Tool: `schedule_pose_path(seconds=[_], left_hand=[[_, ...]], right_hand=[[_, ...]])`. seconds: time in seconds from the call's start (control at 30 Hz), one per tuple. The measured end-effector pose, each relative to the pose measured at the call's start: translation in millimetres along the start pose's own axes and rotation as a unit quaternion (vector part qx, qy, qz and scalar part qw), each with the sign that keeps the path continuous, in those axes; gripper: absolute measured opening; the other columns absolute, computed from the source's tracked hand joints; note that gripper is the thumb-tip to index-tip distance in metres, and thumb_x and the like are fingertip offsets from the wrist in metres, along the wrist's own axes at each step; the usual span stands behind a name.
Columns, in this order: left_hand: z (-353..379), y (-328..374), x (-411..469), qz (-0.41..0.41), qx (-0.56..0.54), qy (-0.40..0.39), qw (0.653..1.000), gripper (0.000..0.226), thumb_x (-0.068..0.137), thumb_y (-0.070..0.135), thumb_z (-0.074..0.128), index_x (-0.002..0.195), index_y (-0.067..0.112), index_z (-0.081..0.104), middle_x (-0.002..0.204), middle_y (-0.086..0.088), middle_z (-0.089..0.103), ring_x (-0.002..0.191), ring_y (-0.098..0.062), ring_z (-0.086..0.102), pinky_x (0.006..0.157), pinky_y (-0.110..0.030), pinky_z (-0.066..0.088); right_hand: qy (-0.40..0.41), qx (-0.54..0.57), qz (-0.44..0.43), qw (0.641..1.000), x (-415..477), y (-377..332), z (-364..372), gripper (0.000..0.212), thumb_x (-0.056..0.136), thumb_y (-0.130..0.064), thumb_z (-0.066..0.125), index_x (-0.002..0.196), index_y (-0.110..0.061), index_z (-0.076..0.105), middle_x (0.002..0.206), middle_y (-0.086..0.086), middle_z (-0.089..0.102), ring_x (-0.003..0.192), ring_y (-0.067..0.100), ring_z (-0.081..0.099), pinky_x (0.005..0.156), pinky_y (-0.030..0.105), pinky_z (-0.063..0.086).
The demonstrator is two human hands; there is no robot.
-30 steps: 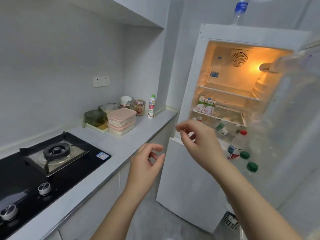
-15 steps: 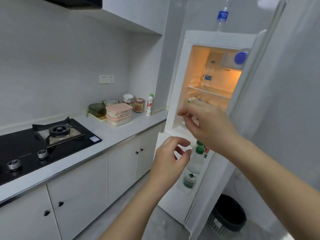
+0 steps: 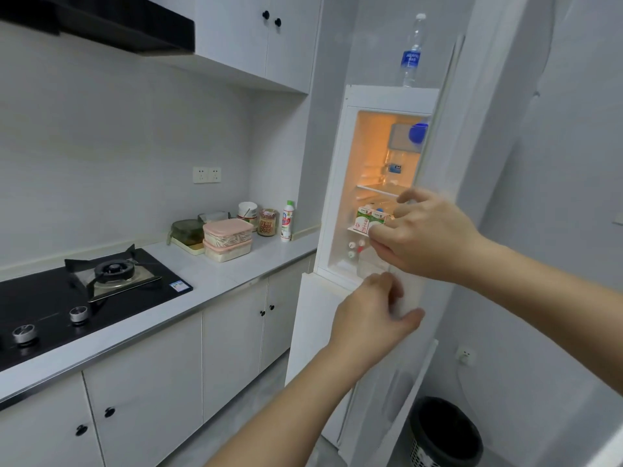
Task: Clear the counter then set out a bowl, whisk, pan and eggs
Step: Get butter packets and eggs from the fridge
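Worktop (image 3: 215, 284) lies well left of my grips, pink boxes (image 3: 227, 232) uncleared, because I'm at the lit fridge (image 3: 391, 96), likely for eggs: right grip (image 3: 428, 237) loosely curled, empty; left grip (image 3: 371, 311) at the fridge door (image 3: 448, 146) edge, clasping it or not I cannot tell.

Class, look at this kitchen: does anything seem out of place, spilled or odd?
Nothing looks spilled or damaged. The fridge door stands ajar, inside light on, and a water bottle stands on top of the fridge.
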State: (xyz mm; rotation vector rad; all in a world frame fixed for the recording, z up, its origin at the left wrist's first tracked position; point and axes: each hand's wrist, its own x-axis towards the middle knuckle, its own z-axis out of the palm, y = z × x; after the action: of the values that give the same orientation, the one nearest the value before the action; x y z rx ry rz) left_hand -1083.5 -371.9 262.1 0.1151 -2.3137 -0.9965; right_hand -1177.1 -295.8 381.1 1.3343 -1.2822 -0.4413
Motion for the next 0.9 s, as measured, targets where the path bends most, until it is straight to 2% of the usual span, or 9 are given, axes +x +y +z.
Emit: schedule_pose_path(seconds=[0.07, 0.13, 0.2, 0.27, 0.33, 0.4, 0.5, 0.7, 0.9], left_hand=[[0.4, -6.9, 2.8, 0.010, 0.007, 0.008, 1.000, 0.026, 0.078, 0.045, 0.063, 0.080, 0.023, 0.049, 0.077, 0.005, 0.058, 0.069, -0.014, 0.058, 0.062, -0.032, 0.049], [-2.0, -18.1, 4.9, -0.002, -0.013, 0.016, 1.000, 0.024, 0.079, 0.044, 0.062, 0.080, 0.022, 0.050, 0.074, 0.005, 0.060, 0.068, -0.015, 0.059, 0.062, -0.034, 0.051], [-7.3, -31.6, 10.3, -0.005, -0.012, 0.032, 0.999, 0.024, 0.081, 0.043, 0.061, 0.080, 0.022, 0.051, 0.075, 0.005, 0.060, 0.068, -0.015, 0.059, 0.062, -0.033, 0.049], [-14.9, -47.4, 19.4, -0.001, 0.002, 0.047, 0.999, 0.023, 0.083, 0.041, 0.061, 0.082, 0.020, 0.050, 0.076, 0.005, 0.059, 0.070, -0.015, 0.059, 0.063, -0.032, 0.047], [-24.6, -62.7, 29.8, -0.001, 0.008, 0.057, 0.998, 0.023, 0.086, 0.039, 0.060, 0.084, 0.018, 0.051, 0.078, 0.005, 0.059, 0.071, -0.015, 0.059, 0.064, -0.032, 0.047], [-34.4, -80.9, 42.8, 0.001, 0.009, 0.064, 0.998, 0.022, 0.088, 0.038, 0.059, 0.086, 0.017, 0.052, 0.077, 0.005, 0.057, 0.072, -0.016, 0.058, 0.066, -0.034, 0.048], [-51.4, -115.2, 69.7, 0.003, 0.014, 0.072, 0.997, 0.022, 0.090, 0.037, 0.058, 0.084, 0.017, 0.051, 0.074, 0.007, 0.055, 0.070, -0.015, 0.055, 0.067, -0.036, 0.048], [-78.9, -186.6, 140.0, 0.006, -0.003, 0.066, 0.998, 0.019, 0.093, 0.029, 0.058, 0.082, 0.015, 0.052, 0.073, 0.008, 0.051, 0.068, -0.015, 0.050, 0.065, -0.030, 0.038], [-91.9, -253.6, 224.3, -0.020, -0.042, 0.028, 0.999, 0.021, 0.093, 0.026, 0.057, 0.085, 0.007, 0.053, 0.075, 0.001, 0.054, 0.071, -0.023, 0.052, 0.068, -0.034, 0.041]], right_hand=[[0.017, 0.010, -0.017, 1.000, 3.1, 0.1, 10.2, 0.030, 0.081, -0.015, 0.059, 0.054, -0.016, 0.045, 0.039, -0.002, 0.045, 0.039, 0.025, 0.046, 0.079, 0.037, 0.048], [0.036, 0.017, -0.027, 0.999, 6.9, 0.4, 18.1, 0.033, 0.086, -0.016, 0.054, 0.053, -0.015, 0.048, 0.040, -0.002, 0.045, 0.044, 0.025, 0.047, 0.100, 0.045, 0.041], [0.052, 0.006, -0.023, 0.998, 11.9, 2.4, 29.0, 0.038, 0.089, -0.018, 0.050, 0.052, -0.015, 0.050, 0.044, -0.001, 0.044, 0.051, 0.024, 0.047, 0.110, 0.053, 0.030], [0.061, 0.000, -0.028, 0.998, 22.6, 1.0, 44.9, 0.042, 0.092, -0.024, 0.049, 0.051, -0.016, 0.054, 0.049, 0.000, 0.044, 0.056, 0.025, 0.049, 0.108, 0.053, 0.032], [0.078, 0.005, -0.039, 0.996, 38.8, -4.0, 63.3, 0.045, 0.093, -0.028, 0.048, 0.050, -0.016, 0.055, 0.053, 0.000, 0.045, 0.058, 0.025, 0.051, 0.098, 0.048, 0.036], [0.099, 0.002, -0.033, 0.995, 61.0, -10.1, 83.0, 0.047, 0.092, -0.030, 0.047, 0.048, -0.015, 0.054, 0.051, -0.001, 0.044, 0.055, 0.024, 0.049, 0.089, 0.043, 0.035], [0.117, 0.000, -0.019, 0.993, 95.8, -18.1, 119.6, 0.047, 0.089, -0.028, 0.047, 0.045, -0.014, 0.052, 0.048, -0.001, 0.040, 0.052, 0.023, 0.044, 0.085, 0.041, 0.033], [0.086, -0.009, -0.021, 0.996, 159.9, -23.6, 205.5, 0.052, 0.088, -0.030, 0.039, 0.043, -0.014, 0.058, 0.044, -0.002, 0.042, 0.049, 0.024, 0.044, 0.081, 0.041, 0.031], [0.021, -0.017, -0.002, 1.000, 207.9, -19.5, 297.2, 0.052, 0.084, -0.032, 0.036, 0.040, -0.013, 0.057, 0.041, -0.001, 0.044, 0.047, 0.023, 0.038, 0.078, 0.039, 0.031]])
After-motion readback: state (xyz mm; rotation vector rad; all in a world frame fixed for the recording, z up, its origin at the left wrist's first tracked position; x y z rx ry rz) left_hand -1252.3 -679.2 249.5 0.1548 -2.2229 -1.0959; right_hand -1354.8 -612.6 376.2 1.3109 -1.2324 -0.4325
